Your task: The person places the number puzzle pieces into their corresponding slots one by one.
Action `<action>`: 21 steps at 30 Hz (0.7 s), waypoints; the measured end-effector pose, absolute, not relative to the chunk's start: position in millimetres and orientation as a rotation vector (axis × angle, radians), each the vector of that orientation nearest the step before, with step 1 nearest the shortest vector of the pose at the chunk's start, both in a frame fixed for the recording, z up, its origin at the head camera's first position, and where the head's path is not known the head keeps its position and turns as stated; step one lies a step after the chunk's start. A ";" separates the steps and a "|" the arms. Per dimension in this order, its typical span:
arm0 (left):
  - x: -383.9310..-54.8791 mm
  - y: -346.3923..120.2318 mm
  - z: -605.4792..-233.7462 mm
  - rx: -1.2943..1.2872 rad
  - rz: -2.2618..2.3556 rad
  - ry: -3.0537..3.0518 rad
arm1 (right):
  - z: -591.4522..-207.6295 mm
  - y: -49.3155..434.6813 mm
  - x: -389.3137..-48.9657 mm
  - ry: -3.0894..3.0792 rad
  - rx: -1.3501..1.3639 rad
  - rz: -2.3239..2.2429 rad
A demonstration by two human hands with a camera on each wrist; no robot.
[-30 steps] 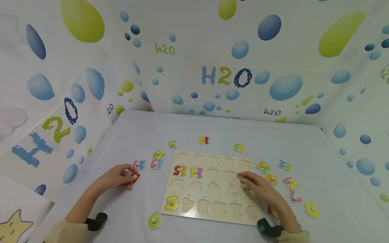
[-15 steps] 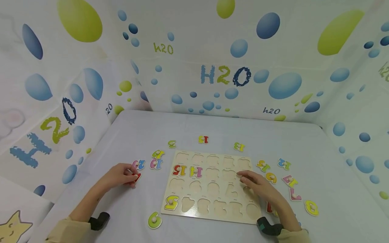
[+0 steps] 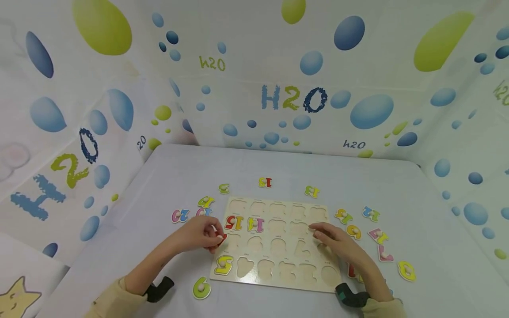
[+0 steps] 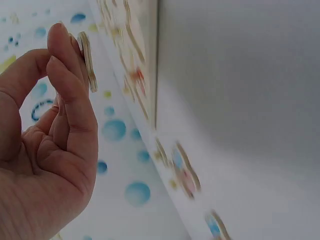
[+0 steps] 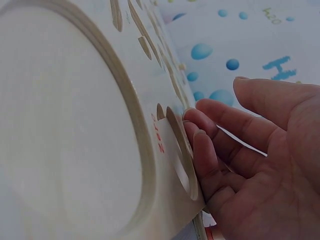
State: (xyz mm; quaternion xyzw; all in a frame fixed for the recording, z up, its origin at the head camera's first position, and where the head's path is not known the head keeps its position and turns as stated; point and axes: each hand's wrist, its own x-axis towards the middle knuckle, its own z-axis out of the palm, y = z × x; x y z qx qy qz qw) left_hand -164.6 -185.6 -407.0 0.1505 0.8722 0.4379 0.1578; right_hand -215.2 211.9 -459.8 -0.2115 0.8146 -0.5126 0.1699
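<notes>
My left hand (image 3: 200,232) pinches a red wooden number puzzle piece (image 3: 224,238) by its knob, over the left edge of the wooden number puzzle board (image 3: 290,251). In the left wrist view the piece (image 4: 88,60) shows edge-on at the fingertips, its layered wood side visible. Relaxed and holding nothing, my right hand (image 3: 338,245) lies at the board's right side. Its fingertips are right at the board surface in the right wrist view. A red 15 (image 3: 234,223), a green and pink 14 (image 3: 256,225) and a yellow 5 (image 3: 223,265) sit in the board's recesses.
Loose number pieces lie around the board. A 20 (image 3: 180,215) is at left, a green 6 or 9 (image 3: 201,288) in front, and several at right, including a pink 7 (image 3: 385,253) and a yellow 0 (image 3: 406,270). Patterned sheets (image 3: 294,128) surround the table.
My left hand has carried the red number piece rightward from beside the 20 to the board's left edge. My right hand has stayed in place.
</notes>
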 end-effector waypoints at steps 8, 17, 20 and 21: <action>-162.9 -145.6 -424.5 0.518 1.180 2.399 | -457.7 210.4 -215.5 2.320 -0.627 -1.457; -160.2 -129.7 -435.7 0.556 1.165 2.306 | -458.1 210.6 -214.9 2.333 -0.590 -1.444; -159.4 -127.8 -435.6 0.581 1.168 2.290 | -458.8 211.0 -215.3 2.333 -0.588 -1.442; -159.1 -127.3 -435.5 0.588 1.170 2.284 | -459.0 211.2 -215.5 2.332 -0.587 -1.443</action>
